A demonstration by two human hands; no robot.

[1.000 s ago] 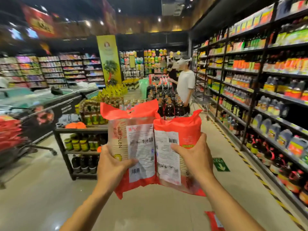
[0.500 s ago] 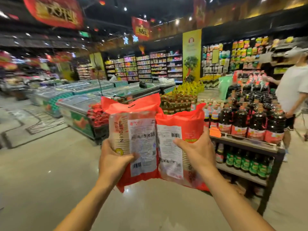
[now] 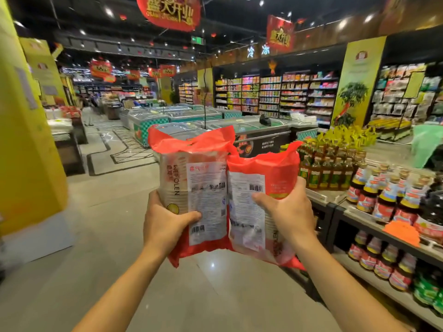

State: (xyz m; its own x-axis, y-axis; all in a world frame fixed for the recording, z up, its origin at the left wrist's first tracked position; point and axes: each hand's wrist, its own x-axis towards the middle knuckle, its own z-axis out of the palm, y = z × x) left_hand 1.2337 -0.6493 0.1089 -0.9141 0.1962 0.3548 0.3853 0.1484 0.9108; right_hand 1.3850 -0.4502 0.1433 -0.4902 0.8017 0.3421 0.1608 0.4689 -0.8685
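Note:
I hold two red and clear plastic packs side by side in front of my chest, in a supermarket aisle. My left hand (image 3: 167, 224) grips the left pack (image 3: 199, 188) low on its side, thumb across its white label. My right hand (image 3: 287, 209) grips the right pack (image 3: 254, 212), thumb on its label near the barcode. Both packs stand upright, touching along their inner edges. White labels with barcodes face me. Inside the clear part I see stacked pale cups or bowls.
A low display rack (image 3: 374, 226) of sauce and oil bottles runs along the right, close to my right arm. A yellow pillar (image 3: 26, 149) stands on the left. Chest freezers (image 3: 182, 118) and stocked shelves (image 3: 287, 92) lie ahead across open tiled floor (image 3: 107, 224).
My view has swung left, from the shelf aisle and a person in white to the freezers and yellow pillar. The packs stay gripped in both hands, held at the same height.

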